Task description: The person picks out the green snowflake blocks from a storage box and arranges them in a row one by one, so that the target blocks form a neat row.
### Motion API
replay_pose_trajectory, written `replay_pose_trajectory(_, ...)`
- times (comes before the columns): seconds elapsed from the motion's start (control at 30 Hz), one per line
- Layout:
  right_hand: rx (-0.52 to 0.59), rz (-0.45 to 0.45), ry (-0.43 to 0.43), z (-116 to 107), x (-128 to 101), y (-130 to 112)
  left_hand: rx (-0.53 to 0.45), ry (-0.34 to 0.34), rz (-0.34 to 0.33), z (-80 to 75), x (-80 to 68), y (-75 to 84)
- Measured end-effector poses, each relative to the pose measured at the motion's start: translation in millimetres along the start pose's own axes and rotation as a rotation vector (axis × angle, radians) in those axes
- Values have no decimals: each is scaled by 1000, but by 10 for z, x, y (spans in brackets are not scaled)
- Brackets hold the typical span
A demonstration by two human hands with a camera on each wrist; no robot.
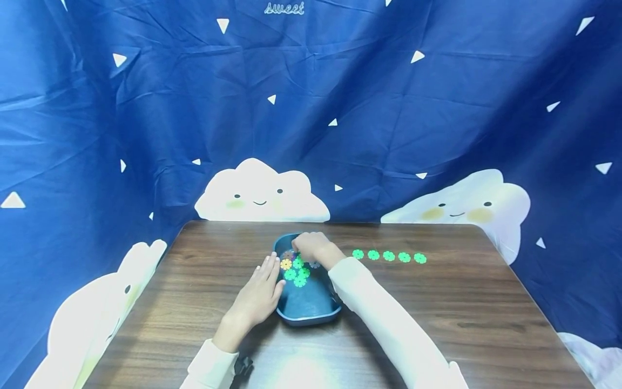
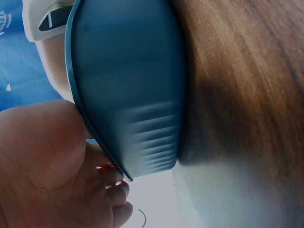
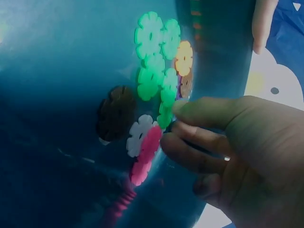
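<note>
The blue tray [image 1: 306, 308] sat near the middle of the worktop [image 1: 461, 313], with bare wood open on every side of it. The left hand [image 1: 257, 294] lay flat, fingers straight against the tray's left rim. Inside the tray, the right hand's [image 1: 311, 246] curled fingers touched the flower-shaped discs [image 1: 295, 270]; a firm hold could not be told. Right of the tray ran a row of green discs [image 1: 389, 255].

blue tray [image 1: 311, 316]: upright, mid-table | flower discs [image 1: 297, 272]: green, yellow, brown, pink, white; clustered flat inside tray's far half
</note>
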State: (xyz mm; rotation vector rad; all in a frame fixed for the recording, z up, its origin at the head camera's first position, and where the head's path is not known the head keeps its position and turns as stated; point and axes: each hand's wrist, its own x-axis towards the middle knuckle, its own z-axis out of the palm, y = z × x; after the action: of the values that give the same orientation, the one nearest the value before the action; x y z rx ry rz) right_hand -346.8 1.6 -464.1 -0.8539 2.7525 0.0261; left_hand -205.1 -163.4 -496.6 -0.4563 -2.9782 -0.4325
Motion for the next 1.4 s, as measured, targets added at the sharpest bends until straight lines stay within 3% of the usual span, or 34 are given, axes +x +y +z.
replay_pose_trajectory(0.33,-179,-38,-10,45,12,-85,4,-10,-10,-20,-12,5)
replay_pose_trajectory(0.47,-202,-34,-16,58,12,-92,14,-25,-15,-13,-13,-3)
replay_pose_trajectory(0.8,-153,1,-22,26,-25,-47,14,-33,-13,4,10,3)
replay_pose_trajectory(1.07,-110,-23,4,27,6,11,6,-25,-16,-6,3,14)
replay_pose_trajectory(1.4,-9,-30,88,-145,-197,121,-6,-19,-11,-28,7,33)
